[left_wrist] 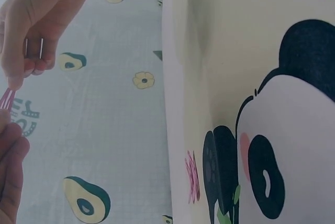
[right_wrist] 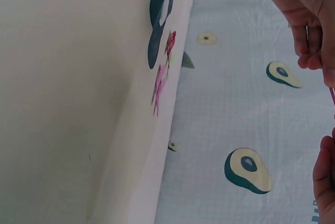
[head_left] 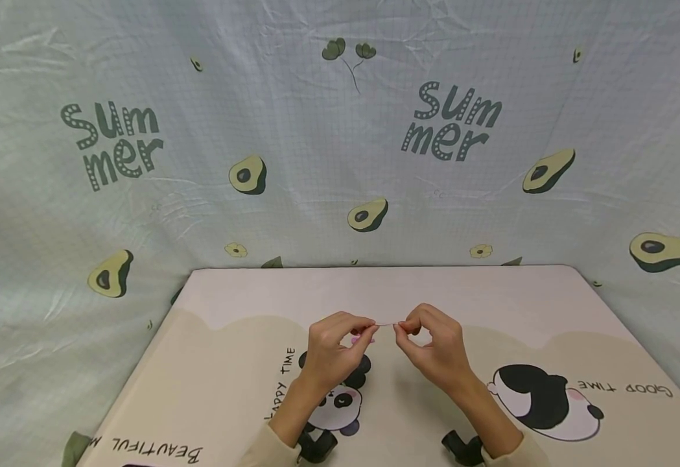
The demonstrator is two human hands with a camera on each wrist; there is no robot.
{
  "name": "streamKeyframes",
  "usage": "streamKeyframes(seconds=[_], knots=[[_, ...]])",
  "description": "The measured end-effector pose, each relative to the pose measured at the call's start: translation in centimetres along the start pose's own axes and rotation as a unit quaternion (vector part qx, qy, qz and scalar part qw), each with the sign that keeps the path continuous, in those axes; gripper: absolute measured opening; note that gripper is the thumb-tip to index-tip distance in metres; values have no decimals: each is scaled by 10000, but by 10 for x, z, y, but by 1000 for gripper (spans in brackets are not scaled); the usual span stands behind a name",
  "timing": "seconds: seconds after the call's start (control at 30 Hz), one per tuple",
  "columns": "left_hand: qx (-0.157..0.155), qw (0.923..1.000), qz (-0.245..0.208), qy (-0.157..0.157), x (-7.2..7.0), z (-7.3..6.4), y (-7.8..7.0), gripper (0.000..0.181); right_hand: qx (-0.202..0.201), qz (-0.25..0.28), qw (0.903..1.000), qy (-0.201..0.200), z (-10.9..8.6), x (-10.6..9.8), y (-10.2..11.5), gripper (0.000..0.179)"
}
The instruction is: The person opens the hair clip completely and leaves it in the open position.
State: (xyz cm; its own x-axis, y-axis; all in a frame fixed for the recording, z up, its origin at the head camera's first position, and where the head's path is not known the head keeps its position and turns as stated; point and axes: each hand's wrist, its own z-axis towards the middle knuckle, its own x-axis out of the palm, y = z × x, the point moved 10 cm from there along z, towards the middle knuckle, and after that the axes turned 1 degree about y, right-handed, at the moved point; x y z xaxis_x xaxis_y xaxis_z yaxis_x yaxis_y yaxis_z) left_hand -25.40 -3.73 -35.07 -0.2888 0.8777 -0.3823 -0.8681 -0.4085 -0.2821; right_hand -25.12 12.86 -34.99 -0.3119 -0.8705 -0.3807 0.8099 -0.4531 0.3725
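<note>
A thin pinkish strand (head_left: 385, 324), perhaps a rubber band, is drawn taut between the two hands above the table. My left hand (head_left: 336, 344) pinches one end with thumb and fingertips, and my right hand (head_left: 435, 340) pinches the other. In the left wrist view the strand (left_wrist: 7, 98) shows as a few pink lines close together, cut off at the frame's edge. Below the hands, a small cluster of thin pink strands (left_wrist: 192, 177) lies on the table; the left hand partly covers it in the head view.
The pale table mat (head_left: 246, 298) carries printed pandas and lettering. Behind the table hangs a light curtain (head_left: 310, 130) with avocado prints. A dark object (head_left: 135, 465) barely shows at the front left edge. Black straps (head_left: 462, 447) sit near the wrists.
</note>
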Motion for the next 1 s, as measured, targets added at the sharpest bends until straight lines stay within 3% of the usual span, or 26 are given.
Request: streamKeyframes(seconds=[1.0], knots=[[-68,9999,-48,-96,0,-2,1,11,4,85,9999,133,-1,1,-2,31]])
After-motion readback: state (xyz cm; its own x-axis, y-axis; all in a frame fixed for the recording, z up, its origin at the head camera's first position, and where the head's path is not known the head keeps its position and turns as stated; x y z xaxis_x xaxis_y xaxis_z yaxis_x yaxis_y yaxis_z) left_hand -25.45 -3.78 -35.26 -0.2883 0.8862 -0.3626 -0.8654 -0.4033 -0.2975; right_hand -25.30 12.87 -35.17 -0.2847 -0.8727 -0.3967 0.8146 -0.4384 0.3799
